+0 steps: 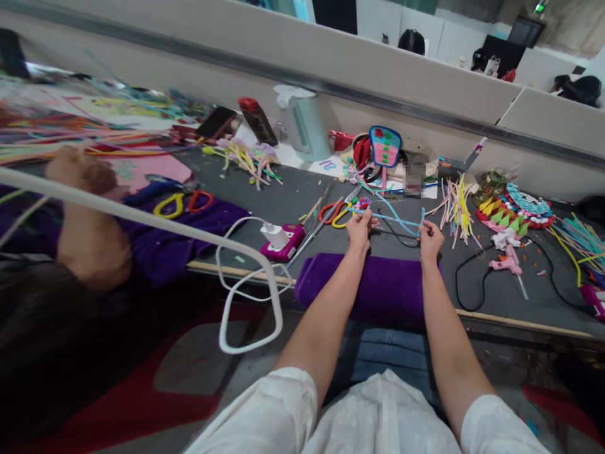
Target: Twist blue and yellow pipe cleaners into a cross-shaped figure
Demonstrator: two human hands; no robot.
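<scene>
A light blue pipe cleaner stretches between my two hands above the dark grey table. My left hand pinches its left end. At the other end, my right hand grips it, and a short piece sticks up above the fingers. Small coloured bits show just behind my left fingers; whether they are joined to the pipe cleaner I cannot tell. Scissors with orange and yellow handles lie left of my left hand. Below both hands, a folded purple towel rests at the table's front edge.
Right of me lie a pink glue gun, its black cord and a bundle of pipe cleaners. A kettle stands at the back. A white charger sits on a purple power strip. A co-worker's hand is at left.
</scene>
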